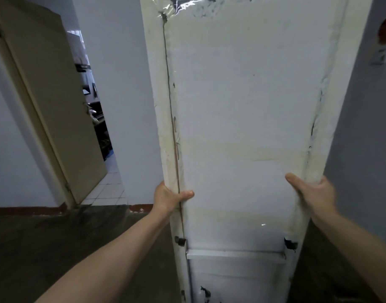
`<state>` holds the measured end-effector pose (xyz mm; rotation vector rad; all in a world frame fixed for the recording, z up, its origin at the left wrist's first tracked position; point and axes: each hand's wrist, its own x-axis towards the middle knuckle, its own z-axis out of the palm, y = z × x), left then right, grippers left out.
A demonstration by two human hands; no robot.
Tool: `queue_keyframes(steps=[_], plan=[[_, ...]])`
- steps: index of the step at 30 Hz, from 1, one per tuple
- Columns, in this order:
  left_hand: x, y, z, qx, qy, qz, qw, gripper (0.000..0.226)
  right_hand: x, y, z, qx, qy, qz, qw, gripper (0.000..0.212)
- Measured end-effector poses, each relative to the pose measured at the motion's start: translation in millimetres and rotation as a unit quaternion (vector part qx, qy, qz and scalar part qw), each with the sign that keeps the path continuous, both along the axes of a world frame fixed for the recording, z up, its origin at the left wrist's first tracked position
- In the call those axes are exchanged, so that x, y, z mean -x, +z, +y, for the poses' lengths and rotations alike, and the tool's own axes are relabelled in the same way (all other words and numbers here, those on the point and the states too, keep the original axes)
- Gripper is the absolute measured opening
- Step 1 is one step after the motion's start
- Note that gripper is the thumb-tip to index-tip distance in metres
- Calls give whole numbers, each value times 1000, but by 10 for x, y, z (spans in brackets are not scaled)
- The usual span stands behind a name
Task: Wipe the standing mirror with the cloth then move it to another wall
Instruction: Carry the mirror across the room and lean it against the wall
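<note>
At the far left we note an open door [45, 101] and, past it, a tiled room too dim to read. Next comes the left hand [168, 197], clenched on the left edge of the mirror [242, 106], thumb across the back panel and the other digits wrapped out of sight around the frame. The mirror stands upright in the middle of the view, its white, stained back toward us, so the glass is hidden and we cannot judge whether wiping is complete. We judge that the matched hold at one height on both sides keeps the tall panel balanced for carrying. At the right, the right hand [312, 193] clamps the opposite edge in the same way. The mirror's top and foot are cut off, so contact with the floor [56, 237] cannot be confirmed. No cloth is visible.
</note>
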<state>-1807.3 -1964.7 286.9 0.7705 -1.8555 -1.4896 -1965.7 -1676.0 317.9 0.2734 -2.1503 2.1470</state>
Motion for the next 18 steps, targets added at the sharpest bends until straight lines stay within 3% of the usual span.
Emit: queue_keyframes(steps=[4,18], plan=[[473,-72,-472,-14,10,-6,1000,56,536,-44,-491,-17,11,-3,1000,57],[1863,-157,-2186,-17,127,-11,992,57,2560,-145,-2836,10,127,40,991,53]])
